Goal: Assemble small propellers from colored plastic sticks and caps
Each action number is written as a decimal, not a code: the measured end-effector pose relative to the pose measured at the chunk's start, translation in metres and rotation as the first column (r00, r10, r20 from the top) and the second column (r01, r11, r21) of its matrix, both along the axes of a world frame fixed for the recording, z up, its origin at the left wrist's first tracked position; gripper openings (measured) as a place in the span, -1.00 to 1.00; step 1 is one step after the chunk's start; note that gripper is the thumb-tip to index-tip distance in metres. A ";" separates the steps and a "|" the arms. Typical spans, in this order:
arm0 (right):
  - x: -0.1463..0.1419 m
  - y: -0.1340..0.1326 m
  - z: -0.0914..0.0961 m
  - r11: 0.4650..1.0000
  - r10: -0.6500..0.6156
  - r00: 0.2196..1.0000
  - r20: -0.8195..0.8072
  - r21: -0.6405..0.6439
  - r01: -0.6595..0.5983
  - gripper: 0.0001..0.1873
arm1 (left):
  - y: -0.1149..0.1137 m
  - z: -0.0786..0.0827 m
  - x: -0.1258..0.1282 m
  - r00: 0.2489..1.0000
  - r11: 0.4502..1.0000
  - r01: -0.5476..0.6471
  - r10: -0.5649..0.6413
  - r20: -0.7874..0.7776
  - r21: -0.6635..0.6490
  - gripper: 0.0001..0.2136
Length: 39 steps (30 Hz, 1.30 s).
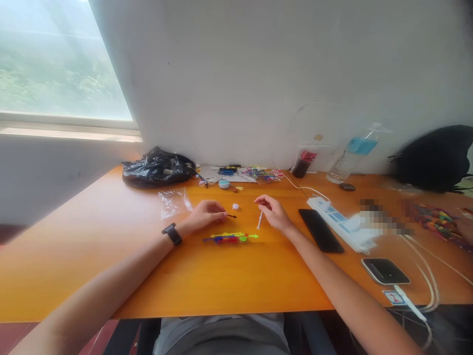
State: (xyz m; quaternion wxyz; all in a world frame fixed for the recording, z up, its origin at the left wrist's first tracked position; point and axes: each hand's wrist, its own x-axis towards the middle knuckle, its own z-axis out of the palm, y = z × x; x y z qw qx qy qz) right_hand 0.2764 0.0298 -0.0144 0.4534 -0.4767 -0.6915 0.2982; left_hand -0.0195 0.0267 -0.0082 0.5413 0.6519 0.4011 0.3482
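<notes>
My left hand [208, 215], with a dark watch on its wrist, pinches a small black arrow-tipped piece [232, 216] just above the table. To its right, my right hand [272, 212] has its fingers closed on a thin white stick-like piece [260, 220] that points downward. Between the two hands lies a small round white piece [235, 207]. Closer to me rests a little heap of arrow-ended plastic pieces [231, 238] in yellow, blue, red and green. How the fingertips meet each held piece is partly hidden.
A crumpled clear bag [173, 203] and a black plastic bag [157, 167] lie at left. Small items line the wall, among them a round tin [223, 184]. At right are a black phone [320, 230], a white power strip [342, 224], a bottle [343, 165] and cables.
</notes>
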 end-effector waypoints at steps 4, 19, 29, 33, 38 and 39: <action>0.018 0.008 -0.003 0.994 0.095 0.954 0.283 0.033 -0.108 -0.86 | -0.005 0.000 0.004 0.992 0.984 0.080 -0.063 -0.110 0.158 -0.64; 0.036 0.013 -0.002 0.990 0.137 0.891 0.432 -0.023 -0.141 -0.87 | -0.007 -0.006 0.003 0.962 0.927 0.143 -0.047 -0.271 0.347 -0.65; 0.020 0.005 -0.002 0.991 0.069 0.931 0.359 0.079 -0.104 -0.82 | -0.016 0.011 0.003 0.948 0.926 0.254 -0.181 -0.262 0.280 -0.54; 0.002 -0.001 -0.004 0.988 0.097 0.971 0.217 0.094 -0.120 -0.77 | -0.015 0.012 0.004 0.958 0.947 0.221 -0.165 -0.235 0.234 -0.57; -0.016 -0.005 -0.013 0.990 0.076 0.990 0.118 0.113 -0.089 -0.76 | -0.012 0.005 0.006 0.982 0.973 0.165 -0.146 -0.120 0.162 -0.59; -0.019 -0.005 -0.015 0.991 0.067 0.991 0.113 0.110 -0.080 -0.76 | -0.011 0.003 0.006 0.985 0.976 0.148 -0.130 -0.113 0.162 -0.58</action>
